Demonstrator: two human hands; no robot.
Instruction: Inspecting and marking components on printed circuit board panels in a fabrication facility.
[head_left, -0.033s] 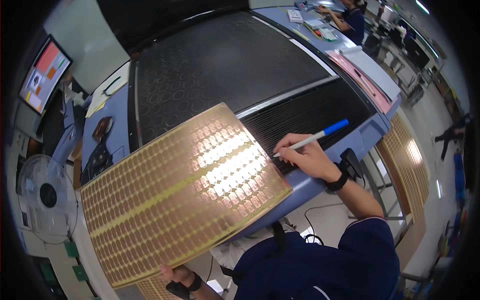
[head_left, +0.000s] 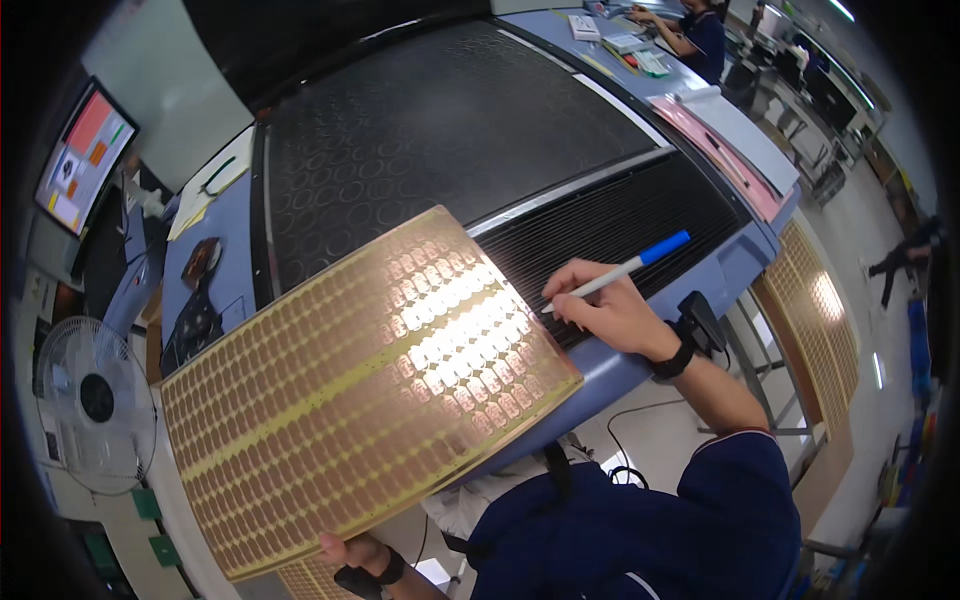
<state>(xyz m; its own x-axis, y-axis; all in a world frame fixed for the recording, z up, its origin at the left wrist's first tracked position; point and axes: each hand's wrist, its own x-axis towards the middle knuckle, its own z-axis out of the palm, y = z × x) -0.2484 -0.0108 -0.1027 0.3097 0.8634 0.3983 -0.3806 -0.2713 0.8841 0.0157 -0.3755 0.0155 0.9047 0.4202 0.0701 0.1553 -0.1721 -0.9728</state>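
And here's the circuit panel [head_left: 330,400], front & L of ctr, its far corner overlapping the near edge of the machine bed [head_left: 450,120]. L hand [head_left: 357,552] at the panel's near L corner; another panel [head_left: 310,580] shows below, nr that hand. R hand [head_left: 605,310] by the R edge w/ marker pen [head_left: 625,268], tip just beside the edge. Behind R hand: ribbed strip [head_left: 630,215], then metal bar [head_left: 575,188], then bed. Far L: monitor [head_left: 85,155] at back, fan [head_left: 97,398] in front; paper sheet [head_left: 195,195] btwn monitor & bed. R of bed: paper stack [head_left: 745,140], pen [head_left: 728,160] on top. Co-worker [head_left: 703,45] far back R. R of machine, lower: 2nd panel [head_left: 825,310].
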